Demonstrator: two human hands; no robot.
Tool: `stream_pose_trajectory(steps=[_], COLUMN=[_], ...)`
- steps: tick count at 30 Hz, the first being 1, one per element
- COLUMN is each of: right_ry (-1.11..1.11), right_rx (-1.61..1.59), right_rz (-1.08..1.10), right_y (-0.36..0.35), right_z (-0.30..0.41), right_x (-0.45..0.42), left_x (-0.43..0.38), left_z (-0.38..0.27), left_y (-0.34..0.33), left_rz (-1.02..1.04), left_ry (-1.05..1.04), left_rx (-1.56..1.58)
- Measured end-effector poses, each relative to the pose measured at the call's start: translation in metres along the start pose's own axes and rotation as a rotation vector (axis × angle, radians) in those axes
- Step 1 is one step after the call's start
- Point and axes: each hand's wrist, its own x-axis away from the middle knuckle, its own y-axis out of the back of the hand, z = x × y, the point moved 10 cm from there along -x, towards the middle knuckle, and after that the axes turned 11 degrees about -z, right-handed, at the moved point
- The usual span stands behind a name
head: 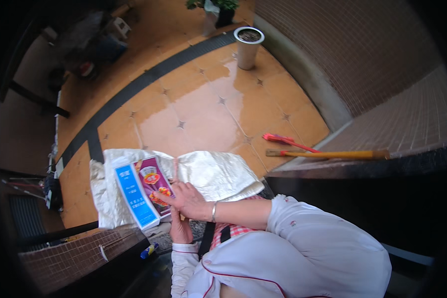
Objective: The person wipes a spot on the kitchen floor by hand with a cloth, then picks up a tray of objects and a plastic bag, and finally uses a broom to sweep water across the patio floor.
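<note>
A printed carton point(155, 186) with a blue side panel and a purple food-picture face lies tilted over a silvery-white sack point(218, 173). My left hand point(180, 229) holds the carton at its near right edge, its fingers partly hidden. Above it, my right hand point(190, 201), with a metal bangle at the wrist, reaches over that same edge. One outstretched digit touches the purple face, and the other fingers are bent. Whether the right hand grips the carton cannot be told. A pinkish tie point(176, 167) runs across the gathered middle of the sack.
A tall planter point(248, 48) stands on the tiled floor point(193, 108) beside the wall. Two long-handled tools, one red point(290, 141) and one yellow point(331, 154), lie at the right. A blue-and-yellow tube or can point(149, 250) sits near my left sleeve. Dark clutter fills the upper left.
</note>
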Motion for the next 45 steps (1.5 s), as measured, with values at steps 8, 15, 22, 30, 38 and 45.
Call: stream_pose_trajectory(steps=[8,15,22,30,38,45], right_ry=[0.114,0.267,-0.366,-1.577,-1.674,-1.439], right_rx=[0.073,0.263,0.184,0.621,0.873,0.59], right_rz=[-0.064,0.044,-0.379,1.152,0.845,0.71], right_y=[-0.01,-0.011,0.046,0.044,0.098,0.098], right_z=[0.027,0.019,-0.329,-0.544,-0.578,-0.579], right_x=[-0.046,-0.042,0.045,0.503,0.543,0.398], left_x=[-0.066,-0.113,-0.23,-0.292,-0.332,-0.354], left_z=[-0.045,-0.012,0.021,0.009,0.009,0.008], left_y=[0.007,0.036,0.096,0.165,0.195,0.24], left_rz=[-0.023,-0.351,-0.654,-0.594,-0.588,-0.691], left_ry=[-0.135,-0.094,-0.319,-0.32,-0.143,-0.13], left_rx=[0.371,0.242,0.31,0.306,0.382,0.481])
